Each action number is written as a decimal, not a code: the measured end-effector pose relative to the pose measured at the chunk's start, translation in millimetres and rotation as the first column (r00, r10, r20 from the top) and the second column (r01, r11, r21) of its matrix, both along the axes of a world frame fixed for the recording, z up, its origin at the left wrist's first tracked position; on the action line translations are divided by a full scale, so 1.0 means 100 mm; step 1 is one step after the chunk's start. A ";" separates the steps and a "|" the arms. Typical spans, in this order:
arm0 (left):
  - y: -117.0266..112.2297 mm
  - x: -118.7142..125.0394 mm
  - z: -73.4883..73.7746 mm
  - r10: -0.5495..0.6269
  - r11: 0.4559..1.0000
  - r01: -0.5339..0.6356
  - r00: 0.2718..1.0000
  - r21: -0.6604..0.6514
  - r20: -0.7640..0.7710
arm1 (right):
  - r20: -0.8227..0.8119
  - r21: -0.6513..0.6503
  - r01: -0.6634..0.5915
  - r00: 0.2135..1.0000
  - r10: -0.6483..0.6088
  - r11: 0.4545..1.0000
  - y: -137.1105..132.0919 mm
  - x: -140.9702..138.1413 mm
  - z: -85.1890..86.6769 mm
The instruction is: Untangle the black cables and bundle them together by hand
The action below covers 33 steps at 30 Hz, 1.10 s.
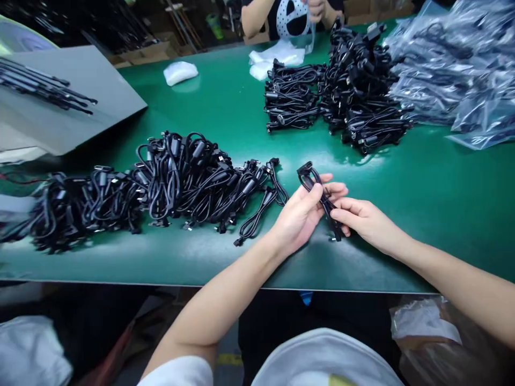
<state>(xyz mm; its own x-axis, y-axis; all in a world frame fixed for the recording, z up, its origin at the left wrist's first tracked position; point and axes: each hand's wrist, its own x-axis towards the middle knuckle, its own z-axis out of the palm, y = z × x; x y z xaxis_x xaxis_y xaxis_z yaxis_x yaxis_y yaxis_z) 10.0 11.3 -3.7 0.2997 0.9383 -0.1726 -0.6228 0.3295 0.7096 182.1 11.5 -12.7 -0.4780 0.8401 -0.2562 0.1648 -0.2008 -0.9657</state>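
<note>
A coiled black cable [325, 203] is held between both hands above the front part of the green table. My left hand [301, 212] cradles it, thumb laid across the coil. Pinching its lower half from the right is my right hand [360, 220]. One connector end sticks out at the top left of the coil, another at its bottom. Just left of my left hand lie two loose cable bundles [259, 214]. They adjoin a long heap of similar black cables [177, 177] that stretches to the left.
Across the green table [225, 115], stacked cable bundles [354, 91] stand beside piled clear plastic bags [454, 69]. A grey box [92, 91] with black rods is at left. White packets [180, 73] lie farther back. Opposite, a person's hand [316, 9] holds clear plastic.
</note>
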 end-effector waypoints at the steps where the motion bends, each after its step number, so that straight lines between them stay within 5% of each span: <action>1: 0.01 0.00 0.00 0.033 0.999 -0.033 0.999 0.000 0.002 | -0.010 -0.016 -0.002 1.000 0.002 1.000 -0.01 0.00 -0.01; 4: 0.09 -0.03 0.04 0.209 0.978 -0.208 0.978 -0.020 0.030 | -0.004 -0.058 -0.067 0.998 0.067 0.996 -0.07 -0.02 -0.01; 7: 0.14 -0.04 0.08 0.305 0.950 -0.298 0.950 -0.089 0.073 | 0.119 0.032 -0.143 0.983 0.138 0.989 -0.15 -0.12 -0.02; 14: 0.04 0.02 0.09 0.220 0.958 -0.213 0.975 -0.192 0.016 | 0.375 0.340 -0.240 0.921 0.103 0.909 -0.27 -0.29 -0.10; 26: 0.05 0.05 0.06 0.218 0.947 -0.196 0.974 -0.256 0.061 | 0.390 0.659 -0.234 0.919 -0.058 0.715 -0.30 -0.29 -0.14; 33: 0.03 0.08 0.09 0.255 0.942 -0.225 0.962 -0.251 0.094 | 0.325 0.692 -0.182 0.943 -0.077 0.699 -0.26 -0.32 -0.11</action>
<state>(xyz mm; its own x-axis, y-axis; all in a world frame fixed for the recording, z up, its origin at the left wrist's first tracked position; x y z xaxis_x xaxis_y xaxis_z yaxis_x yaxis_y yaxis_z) 17.7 14.8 5.4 0.1034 0.9220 -0.3732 -0.7819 0.3072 0.5425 150.3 -14.7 -24.1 -0.5314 0.8060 0.2608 0.4622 0.5339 -0.7081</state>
